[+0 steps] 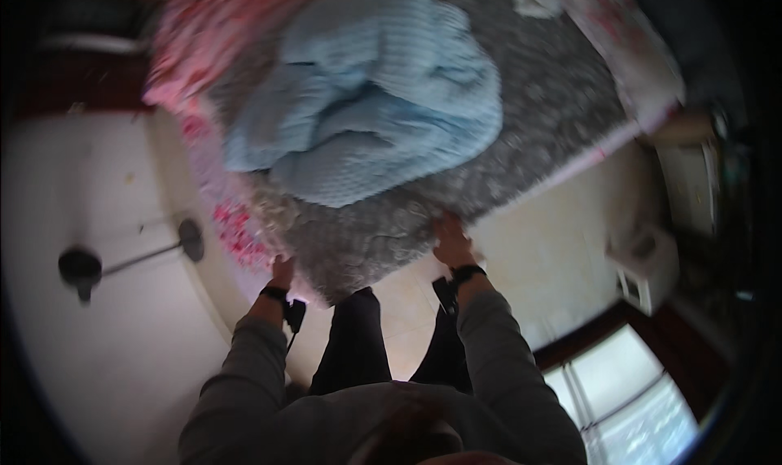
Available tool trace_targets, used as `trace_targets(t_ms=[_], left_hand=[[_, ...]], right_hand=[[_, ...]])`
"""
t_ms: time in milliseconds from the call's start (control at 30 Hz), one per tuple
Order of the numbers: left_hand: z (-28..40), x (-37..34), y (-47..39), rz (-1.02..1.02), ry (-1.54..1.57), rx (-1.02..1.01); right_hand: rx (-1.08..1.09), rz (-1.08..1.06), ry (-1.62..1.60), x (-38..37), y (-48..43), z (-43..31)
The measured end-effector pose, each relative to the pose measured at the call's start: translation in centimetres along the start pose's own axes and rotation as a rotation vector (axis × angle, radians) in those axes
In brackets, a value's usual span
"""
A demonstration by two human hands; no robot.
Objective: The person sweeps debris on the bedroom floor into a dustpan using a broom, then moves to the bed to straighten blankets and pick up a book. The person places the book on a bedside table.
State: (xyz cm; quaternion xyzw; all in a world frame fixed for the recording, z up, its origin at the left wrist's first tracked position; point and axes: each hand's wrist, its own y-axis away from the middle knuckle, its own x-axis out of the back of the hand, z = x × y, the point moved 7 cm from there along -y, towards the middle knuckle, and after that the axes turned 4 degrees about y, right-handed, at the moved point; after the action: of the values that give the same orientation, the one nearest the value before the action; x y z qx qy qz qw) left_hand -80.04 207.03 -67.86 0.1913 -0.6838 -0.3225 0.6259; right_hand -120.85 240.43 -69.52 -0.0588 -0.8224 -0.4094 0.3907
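Note:
My left hand (282, 272) is at the bed's near left corner, beside a pink and red floral sheet (239, 236); blur hides whether its fingers grip the fabric. On the near edge of a grey plush patterned bed cover (525, 104) rests my right hand (452, 242), fingers extended, with nothing seen in it. Both wrists wear dark straps with small black devices. A crumpled light blue textured blanket (391, 122) lies on the grey cover, beyond both hands and touching neither.
A red and pink bundled cloth (214, 31) lies at the bed's far left. To the left are a pale wall (122, 190) and a dark fan-like object (80, 266). A white plastic stool (650, 266) stands right, near a cabinet (687, 184). A window (623, 398) is lower right.

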Motion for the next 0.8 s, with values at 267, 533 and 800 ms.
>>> trace_targets(t_ms=[267, 533, 800], left_hand=[[-1.1, 3.1, 3.1, 0.161, 0.627, 0.306], [-11.7, -0.2, -8.5, 0.216, 0.886, 0.387], [-23.7, 2.2, -18.3, 0.064, 1.478, 0.748]], right_hand=[[-0.001, -0.465, 0.286, 0.0, -2.3, 1.0], [0.056, -0.276, 0.139, 6.8, -4.7, -10.1], [0.562, -0.123, -0.255, 17.2, -21.1, -47.7]])
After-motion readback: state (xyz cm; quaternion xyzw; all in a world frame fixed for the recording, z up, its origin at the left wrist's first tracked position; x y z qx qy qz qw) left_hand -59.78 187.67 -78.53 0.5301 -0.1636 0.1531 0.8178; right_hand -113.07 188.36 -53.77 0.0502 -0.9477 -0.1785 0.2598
